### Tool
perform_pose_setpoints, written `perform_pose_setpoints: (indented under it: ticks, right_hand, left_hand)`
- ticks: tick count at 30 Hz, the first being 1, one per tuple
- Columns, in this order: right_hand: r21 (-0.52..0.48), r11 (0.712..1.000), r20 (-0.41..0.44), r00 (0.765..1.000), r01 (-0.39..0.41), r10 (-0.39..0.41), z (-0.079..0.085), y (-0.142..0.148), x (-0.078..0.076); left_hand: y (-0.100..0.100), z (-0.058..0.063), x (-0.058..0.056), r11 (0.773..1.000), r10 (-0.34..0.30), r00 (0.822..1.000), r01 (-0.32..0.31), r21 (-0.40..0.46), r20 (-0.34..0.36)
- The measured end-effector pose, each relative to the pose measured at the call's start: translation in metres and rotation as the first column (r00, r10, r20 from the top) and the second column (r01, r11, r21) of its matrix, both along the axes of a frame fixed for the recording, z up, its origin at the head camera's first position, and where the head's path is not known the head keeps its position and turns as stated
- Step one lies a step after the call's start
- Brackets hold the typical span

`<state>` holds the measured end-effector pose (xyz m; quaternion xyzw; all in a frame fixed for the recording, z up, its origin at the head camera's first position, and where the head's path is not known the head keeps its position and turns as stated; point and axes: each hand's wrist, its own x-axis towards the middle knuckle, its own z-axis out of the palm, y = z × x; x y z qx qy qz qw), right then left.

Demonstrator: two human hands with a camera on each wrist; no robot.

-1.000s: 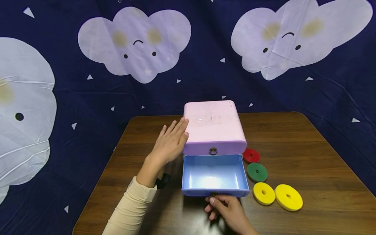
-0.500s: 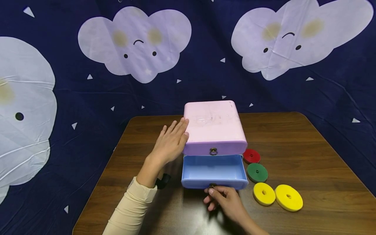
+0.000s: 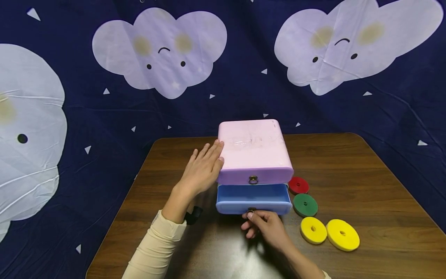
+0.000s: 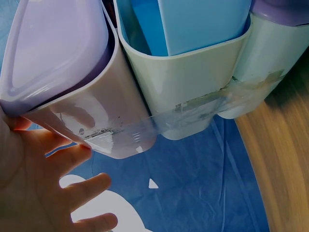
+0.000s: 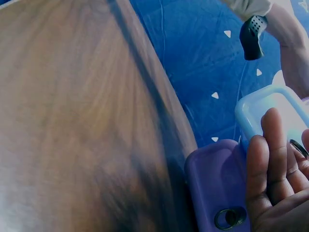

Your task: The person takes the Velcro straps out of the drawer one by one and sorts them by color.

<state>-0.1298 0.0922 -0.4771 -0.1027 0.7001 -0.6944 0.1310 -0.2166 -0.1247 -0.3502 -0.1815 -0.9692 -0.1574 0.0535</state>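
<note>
A small stacked drawer unit with a pink top (image 3: 252,145) stands on the table. Its blue drawer (image 3: 226,208) is pulled partly out, and the inside shows bare blue plastic. Between thumb and fingers, my right hand (image 3: 270,229) pinches the metal ring pull (image 3: 249,213) on that drawer's front. My left hand (image 3: 203,169) rests with extended fingers against the unit's left side. Above the blue drawer, the purple top drawer (image 3: 237,177) is nearly closed. A lower purple drawer (image 5: 215,174) with its own ring shows in the right wrist view.
Right of the unit lie a red disc (image 3: 298,181), a green disc (image 3: 311,205), a yellow disc (image 3: 308,234) and a larger yellow disc (image 3: 348,240). They rest on the wooden table (image 3: 393,217). A dark blue cloud-patterned cloth (image 3: 244,100) hangs behind.
The blue drawer has slid inward toward the unit, with my right hand moving along on its ring. My left hand and the discs have stayed in place.
</note>
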Motion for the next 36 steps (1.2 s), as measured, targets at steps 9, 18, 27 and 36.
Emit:
perform_pose_setpoints:
  ticks: [9, 18, 27, 36]
  right_hand:
    - [-0.023, 1.000, 0.034, 0.999, 0.017, -0.016, 0.000, -0.001, -0.015]
    - [-0.016, 0.998, 0.051, 0.997, 0.058, -0.057, 0.002, -0.002, -0.026]
    - [-0.007, 0.998, 0.070, 0.996, 0.058, -0.057, 0.004, -0.004, -0.037]
    - [0.008, 0.998, 0.070, 0.995, 0.065, -0.065, 0.006, -0.005, -0.044]
  left_hand:
    - [0.000, -0.001, -0.001, 1.000, -0.004, 1.000, 0.004, 0.005, -0.007]
    - [0.000, 0.000, 0.000, 1.000, -0.002, 1.000, 0.002, 0.007, -0.002]
    - [0.000, 0.001, 0.000, 1.000, 0.000, 1.000, 0.000, 0.002, -0.004]
    - [-0.001, 0.002, -0.001, 1.000, 0.001, 1.000, -0.001, -0.005, -0.009]
